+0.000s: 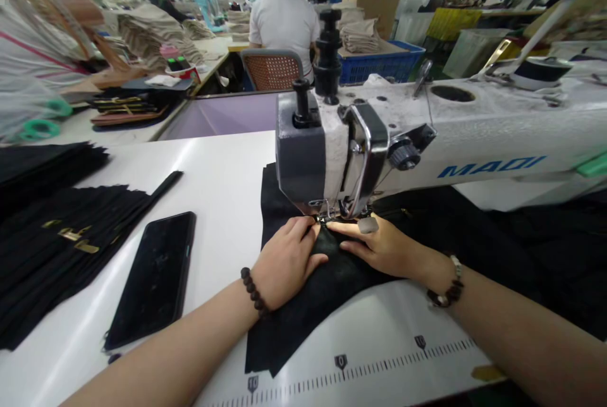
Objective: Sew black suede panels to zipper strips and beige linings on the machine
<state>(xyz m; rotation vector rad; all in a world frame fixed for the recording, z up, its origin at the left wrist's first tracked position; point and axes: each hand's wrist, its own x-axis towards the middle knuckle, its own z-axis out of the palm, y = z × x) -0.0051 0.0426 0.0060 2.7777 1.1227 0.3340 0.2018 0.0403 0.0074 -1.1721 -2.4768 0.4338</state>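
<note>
1. I am noting a piece of black material [303, 318], which is lying on the white desk [222, 230], its far part passing beneath the head of the sewing machine [474, 148]
2. I am recording the left hand [284, 261] as resting palm down on the black material, fingers extending toward the presser foot [325, 218], thumb standing apart
3. I am recording the right hand [391, 248] as lying on the material's other side, forefinger pointing toward the left fingertips, thumb standing apart; a grey band [367, 225] is circling a finger
4. Both hands are converging just before the foot; I cannot tell whether their fingertips are touching
5. A dark bead bracelet [253, 293] is encircling the left wrist
6. A phone [152, 280] is lying left of the left hand, near a stack of black pieces [52, 274] bearing gold-coloured fittings
7. A printed scale [341, 366] is running along the near edge
8. Beyond, a person in white [284, 24] is sitting, back toward me, beside a blue crate [379, 67]
</note>
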